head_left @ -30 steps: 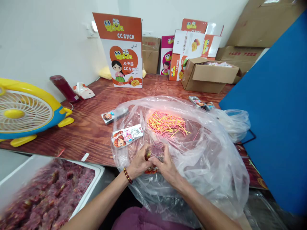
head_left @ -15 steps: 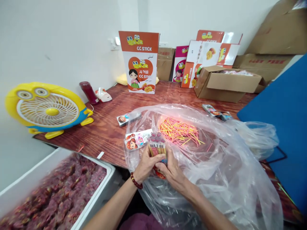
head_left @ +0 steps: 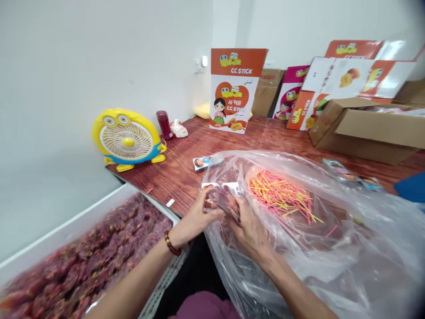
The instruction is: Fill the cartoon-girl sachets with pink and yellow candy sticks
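Observation:
My left hand and my right hand meet over the near edge of a clear plastic bag. Between them is a small see-through packet with dark reddish pieces, tilted and blurred, so its print cannot be read. The fingers of both hands are closed on it, the left thumb across its near side. Just behind it lies a white printed wrapper, partly covered by my hands. To the right, a heap of pink and yellow thin sticks lies on the plastic bag.
A white bin of wrapped reddish pieces stands at lower left. On the wooden table are a yellow fan, a dark red bottle, a tissue pack, small printed boxes, an upright carton and an open cardboard box.
The view has swung left, so things appear further right. The packet, upright with its barcode end showing before, is now tipped over, and my left fingers have shifted up around its top.

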Tool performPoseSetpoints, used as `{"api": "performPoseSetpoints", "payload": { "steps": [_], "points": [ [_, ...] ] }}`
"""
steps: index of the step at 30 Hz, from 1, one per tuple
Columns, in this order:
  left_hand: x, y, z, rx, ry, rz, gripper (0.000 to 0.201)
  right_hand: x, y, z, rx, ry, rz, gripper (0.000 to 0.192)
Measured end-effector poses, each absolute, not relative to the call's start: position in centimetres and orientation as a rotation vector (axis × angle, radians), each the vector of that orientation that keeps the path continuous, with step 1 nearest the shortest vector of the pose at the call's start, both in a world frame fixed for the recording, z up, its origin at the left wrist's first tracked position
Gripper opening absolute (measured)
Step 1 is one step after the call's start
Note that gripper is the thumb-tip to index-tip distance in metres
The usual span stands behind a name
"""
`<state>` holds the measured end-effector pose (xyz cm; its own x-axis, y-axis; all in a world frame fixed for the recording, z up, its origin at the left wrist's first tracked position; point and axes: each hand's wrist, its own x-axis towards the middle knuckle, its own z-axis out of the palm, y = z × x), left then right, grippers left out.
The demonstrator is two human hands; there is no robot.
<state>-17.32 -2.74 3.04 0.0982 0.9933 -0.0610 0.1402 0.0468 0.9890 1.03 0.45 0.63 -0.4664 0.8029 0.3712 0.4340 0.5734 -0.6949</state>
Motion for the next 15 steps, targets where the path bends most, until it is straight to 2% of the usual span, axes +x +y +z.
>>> {"api": "performPoseSetpoints", "payload": {
  "steps": [4,8,11,15],
  "points": [
    [-20.6,-3.6,5.4,0.836,0.923,0.992,0.062,-0.4,1.5,0.9,-0.821,-2.343,0.319,0.055],
    [-22.4,-3.7,6.1,0.507,0.915,1.021,0.046,-2.5,2.3,1.2,-0.647,-2.487,-0.021,0.052],
    [-24.2,-4.1,6.0,0.478,0.866,1.063,0.025,-5.1,2.8,1.3,-0.557,-2.523,-0.109,0.045],
    [-27.2,-6.0,6.0,0.509,0.984,1.209,0.027,-9.9,2.7,1.4,-0.408,-2.565,-0.075,0.042]
  ]
}}
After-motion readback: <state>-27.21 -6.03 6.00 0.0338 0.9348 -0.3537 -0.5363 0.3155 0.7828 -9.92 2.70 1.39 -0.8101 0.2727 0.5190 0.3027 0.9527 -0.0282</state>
